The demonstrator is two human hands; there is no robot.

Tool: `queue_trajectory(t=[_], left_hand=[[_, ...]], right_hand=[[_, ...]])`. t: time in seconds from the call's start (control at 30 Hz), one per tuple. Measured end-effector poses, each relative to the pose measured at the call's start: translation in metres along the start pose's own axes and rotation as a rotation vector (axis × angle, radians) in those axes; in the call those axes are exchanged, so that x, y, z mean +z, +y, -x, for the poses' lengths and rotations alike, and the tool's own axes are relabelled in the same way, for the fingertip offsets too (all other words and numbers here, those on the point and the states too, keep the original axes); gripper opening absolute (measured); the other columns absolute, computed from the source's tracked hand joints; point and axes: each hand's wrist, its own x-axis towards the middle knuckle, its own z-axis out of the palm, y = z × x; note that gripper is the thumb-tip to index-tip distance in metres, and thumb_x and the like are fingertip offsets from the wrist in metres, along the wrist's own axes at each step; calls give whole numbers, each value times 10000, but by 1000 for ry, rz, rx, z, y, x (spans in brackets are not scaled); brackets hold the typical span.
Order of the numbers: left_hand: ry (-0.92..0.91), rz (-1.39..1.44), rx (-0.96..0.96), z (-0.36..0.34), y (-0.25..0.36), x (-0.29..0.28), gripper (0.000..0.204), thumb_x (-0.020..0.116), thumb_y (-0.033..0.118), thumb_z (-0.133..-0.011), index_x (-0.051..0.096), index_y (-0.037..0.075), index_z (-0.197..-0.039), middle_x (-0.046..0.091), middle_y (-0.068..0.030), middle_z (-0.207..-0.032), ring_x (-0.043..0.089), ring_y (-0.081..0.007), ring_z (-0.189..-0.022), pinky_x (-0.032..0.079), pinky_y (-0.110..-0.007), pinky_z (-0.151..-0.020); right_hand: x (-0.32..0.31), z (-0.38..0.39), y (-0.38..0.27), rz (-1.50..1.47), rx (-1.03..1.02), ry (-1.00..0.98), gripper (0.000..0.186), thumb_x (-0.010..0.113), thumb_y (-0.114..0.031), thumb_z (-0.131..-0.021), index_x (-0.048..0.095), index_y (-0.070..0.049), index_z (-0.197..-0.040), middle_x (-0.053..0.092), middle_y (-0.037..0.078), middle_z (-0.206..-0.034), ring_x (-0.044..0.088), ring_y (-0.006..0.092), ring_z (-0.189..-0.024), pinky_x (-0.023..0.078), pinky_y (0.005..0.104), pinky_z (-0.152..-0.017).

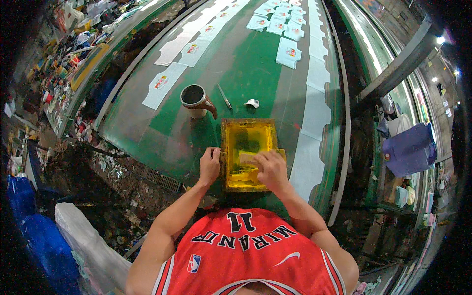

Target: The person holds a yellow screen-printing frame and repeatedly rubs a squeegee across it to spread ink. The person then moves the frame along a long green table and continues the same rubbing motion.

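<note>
A yellow screen-printing frame (248, 121) lies on the long green table (226, 73) right in front of me. Its mesh is yellow, with a darker greenish patch toward the far half. My left hand (210, 166) is closed at the frame's left side, fingers curled on a small tab there. Inside the frame, my right hand (273, 171) pinches a flat, pale yellow-brown squeegee (248, 158). My fingers hide its right end. Whatever lies beneath the frame is hidden.
Beyond the frame stand a brown-handled mug (195, 101), a pen (224, 97) and a crumpled white scrap (251, 103). Printed pale cloth pieces (164, 84) run along the left, with more at far right. Plain pale-blue pieces (313, 118) line the right edge. A metal post (393, 64) leans beyond.
</note>
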Motion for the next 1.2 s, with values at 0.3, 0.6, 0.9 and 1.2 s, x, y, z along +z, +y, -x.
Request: queue_trajectory(t=[0.3, 0.6, 0.9, 1.2], left_hand=[[15, -9, 26, 1, 5, -1, 381, 538, 321, -1056, 658, -35, -1124, 701, -222, -943, 662, -357, -880, 497, -440, -794], [8, -23, -5, 4, 11, -2, 368, 550, 316, -1051, 660, -28, -1122, 699, -227, -941, 662, -372, -862, 495, -448, -780], [19, 54, -29, -3, -9, 6, 360, 550, 314, -1050, 670, -20, -1111, 709, -212, -958, 673, -353, -888, 503, -429, -792], [30, 22, 12, 2, 1, 2, 353, 554, 307, -1052, 668, -22, -1112, 690, -184, -901, 641, -310, -826, 492, -417, -774]], right_hand=[[40, -89, 44, -53, 58, 17, 264, 689, -28, -709, 684, -74, -969, 709, 103, -1024, 651, 332, -991, 517, 442, -910], [69, -89, 54, -119, -76, 5, 241, 655, -6, -688, 673, -59, -922, 683, 133, -954, 629, 362, -967, 527, 443, -887], [37, -15, -8, -114, -191, -154, 297, 651, -30, -698, 647, -53, -993, 637, 131, -950, 606, 353, -933, 527, 434, -853], [6, 19, -17, -256, -203, -240, 325, 676, 13, -687, 663, -43, -1007, 671, 135, -971, 642, 357, -918, 542, 457, -803]])
